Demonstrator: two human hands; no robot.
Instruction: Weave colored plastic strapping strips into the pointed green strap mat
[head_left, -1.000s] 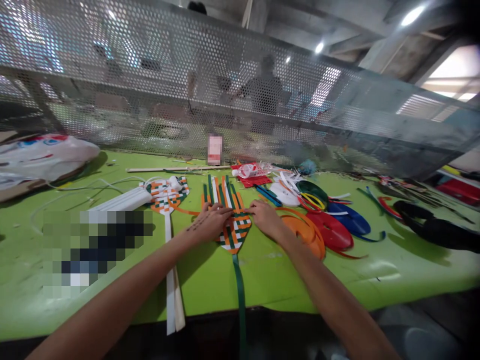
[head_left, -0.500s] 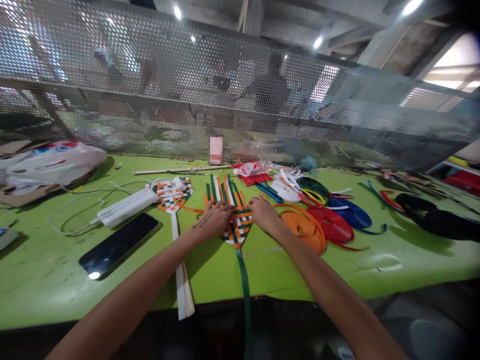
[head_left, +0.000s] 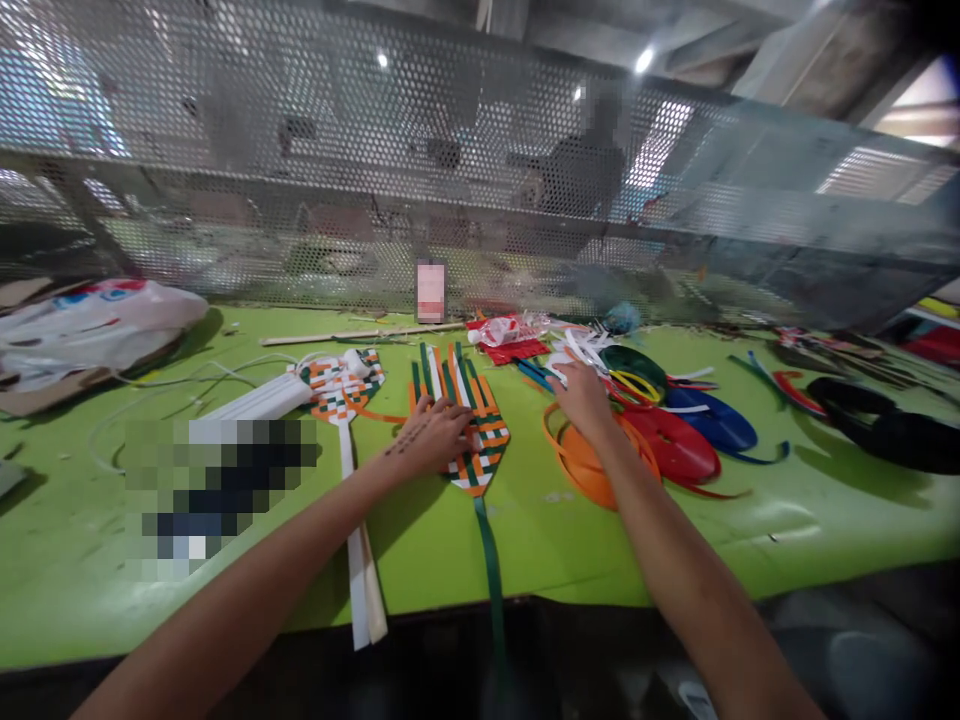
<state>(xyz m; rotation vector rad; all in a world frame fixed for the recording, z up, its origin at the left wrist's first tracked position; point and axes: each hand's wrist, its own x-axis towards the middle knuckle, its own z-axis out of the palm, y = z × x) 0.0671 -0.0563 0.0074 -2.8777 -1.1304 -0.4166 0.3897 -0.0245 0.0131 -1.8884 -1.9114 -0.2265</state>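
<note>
My left hand [head_left: 441, 432] lies with fingers spread over the left side of a woven piece [head_left: 480, 462] of orange, green and white strips. Loose strip ends point away from me at its top, and a green strip [head_left: 489, 545] hangs from its lower tip over the table edge. My right hand [head_left: 583, 392] is over the white strips [head_left: 574, 352], just beyond the orange coil [head_left: 585, 462]; its fingers look partly bent, and whether they grip anything is too small to tell.
Left of the woven piece lie another checkered piece [head_left: 345, 385], a white power strip [head_left: 251, 408] and a pixelated dark object. Red [head_left: 671, 445], blue [head_left: 716, 420] and green coils lie to the right. A perforated metal screen [head_left: 337, 180] stands behind the table [head_left: 427, 540].
My right hand has left the right edge of the woven piece and moved right and away from me to the white strips. My left hand has stayed on the woven piece.
</note>
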